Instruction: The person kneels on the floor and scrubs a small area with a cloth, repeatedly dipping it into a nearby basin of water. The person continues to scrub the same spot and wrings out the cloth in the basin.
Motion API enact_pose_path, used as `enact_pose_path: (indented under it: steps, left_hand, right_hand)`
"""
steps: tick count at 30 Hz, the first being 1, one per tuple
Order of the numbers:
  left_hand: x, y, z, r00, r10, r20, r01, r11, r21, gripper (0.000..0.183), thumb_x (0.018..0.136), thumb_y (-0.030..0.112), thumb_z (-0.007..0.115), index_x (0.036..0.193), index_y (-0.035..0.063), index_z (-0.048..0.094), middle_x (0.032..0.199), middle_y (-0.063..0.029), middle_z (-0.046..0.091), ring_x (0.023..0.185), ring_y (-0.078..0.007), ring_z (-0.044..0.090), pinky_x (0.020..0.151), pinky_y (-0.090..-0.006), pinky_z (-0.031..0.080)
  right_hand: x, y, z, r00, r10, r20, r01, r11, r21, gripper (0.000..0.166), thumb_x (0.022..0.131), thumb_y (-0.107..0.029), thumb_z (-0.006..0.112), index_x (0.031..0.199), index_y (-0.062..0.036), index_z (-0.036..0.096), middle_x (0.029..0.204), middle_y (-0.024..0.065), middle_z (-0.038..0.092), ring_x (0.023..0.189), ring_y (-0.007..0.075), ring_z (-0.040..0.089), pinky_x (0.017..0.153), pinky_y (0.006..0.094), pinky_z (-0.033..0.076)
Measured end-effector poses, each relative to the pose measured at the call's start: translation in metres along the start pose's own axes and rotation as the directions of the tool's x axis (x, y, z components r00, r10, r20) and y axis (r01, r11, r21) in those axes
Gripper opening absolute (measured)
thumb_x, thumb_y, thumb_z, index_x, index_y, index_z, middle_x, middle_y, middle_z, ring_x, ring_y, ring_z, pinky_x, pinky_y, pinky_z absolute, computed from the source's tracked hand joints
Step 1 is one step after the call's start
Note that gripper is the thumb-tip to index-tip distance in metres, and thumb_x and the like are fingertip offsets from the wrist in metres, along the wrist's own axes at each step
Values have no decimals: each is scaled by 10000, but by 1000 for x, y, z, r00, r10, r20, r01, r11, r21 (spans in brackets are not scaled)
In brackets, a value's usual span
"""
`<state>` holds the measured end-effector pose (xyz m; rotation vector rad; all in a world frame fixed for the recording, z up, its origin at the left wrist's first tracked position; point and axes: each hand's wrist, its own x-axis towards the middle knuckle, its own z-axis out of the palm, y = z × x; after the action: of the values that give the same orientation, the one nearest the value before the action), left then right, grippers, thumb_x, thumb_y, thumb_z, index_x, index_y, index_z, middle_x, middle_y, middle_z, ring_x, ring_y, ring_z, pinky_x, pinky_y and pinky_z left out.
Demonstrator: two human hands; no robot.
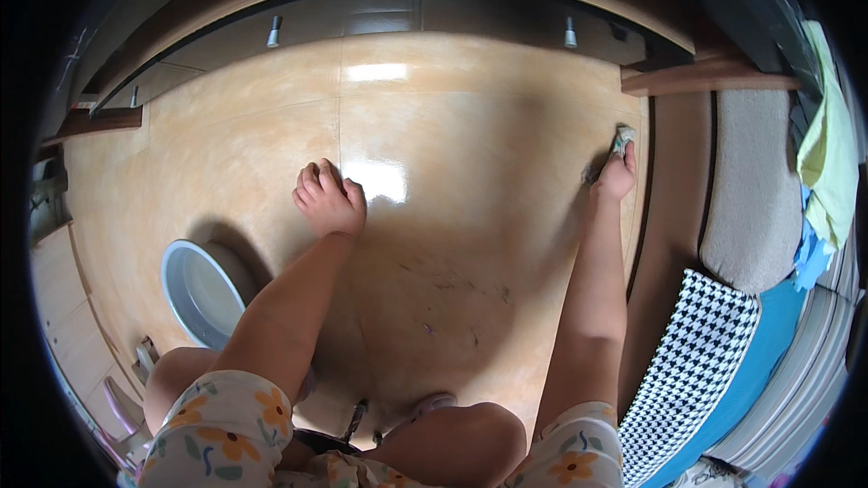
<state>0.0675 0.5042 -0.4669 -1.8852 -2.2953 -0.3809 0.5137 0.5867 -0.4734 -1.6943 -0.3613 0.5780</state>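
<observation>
My left hand (330, 198) is over the shiny beige tiled floor (434, 149), fingers curled and apart, with nothing seen in it. Far to the right, my right hand (616, 176) grips a crumpled light cloth (622, 139) close to the base of the brown couch frame. Part of a darker, blurred bit shows at that hand's left side. A grey-blue basin (203, 291) with what looks like water in it stands on the floor left of my left forearm. Between my arms, dark hair-like debris (444, 278) and small specks lie on the tiles.
Dark drawers with metal handles (570, 34) run along the far side. At the right are the brown wooden couch frame (668, 176), a grey cushion (749, 183), a houndstooth cloth (692, 366) and a pale green cloth (824, 149). My bent knees are at the bottom.
</observation>
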Motion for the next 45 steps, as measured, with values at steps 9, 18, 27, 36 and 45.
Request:
enact_pose_path:
  steps: [9,18,27,36,45]
  left_hand:
    - [-1,-1,0,999,-9,45,10,1000,-16,542,797,276,520,1260,1,459,1274,-220,423,1209,-374,366,1019,-525,247]
    - [-3,1,-3,997,-34,65,38,997,-69,538,790,267,526,1251,-1,455,1271,-210,412,1231,-358,350,1022,-544,233]
    - [-6,-3,2,1000,-7,6,7,1000,-27,500,805,286,530,1229,24,486,1254,-201,439,1194,-360,381,1015,-510,254]
    - [-13,-9,5,999,-1,-36,1,1000,-16,486,801,289,522,1217,40,486,1246,-200,447,1187,-355,383,1007,-502,256]
    - [-19,-8,9,997,-77,-32,74,993,-89,489,813,332,521,1211,50,496,1264,-182,431,1235,-327,345,1047,-498,203]
  right_hand:
    - [-84,41,122,231,-498,836,860,507,64,289,814,-38,545,1054,-115,685,805,58,582,777,203,511,692,329,402]
    - [-280,21,-48,-99,170,980,614,786,-74,317,807,-3,563,1080,-103,690,1204,41,619,1071,235,523,976,354,378]
    - [-89,-33,13,464,-407,786,778,611,-143,358,805,109,445,1005,-47,697,1032,105,675,1030,242,601,907,328,451]
    - [-195,53,-15,364,48,930,595,756,-272,441,750,54,507,1129,-118,655,1170,77,630,1056,250,559,983,363,357]
    - [-381,79,-167,-42,108,993,651,758,-55,497,652,63,575,1086,-153,685,1195,16,624,947,236,552,870,360,438]
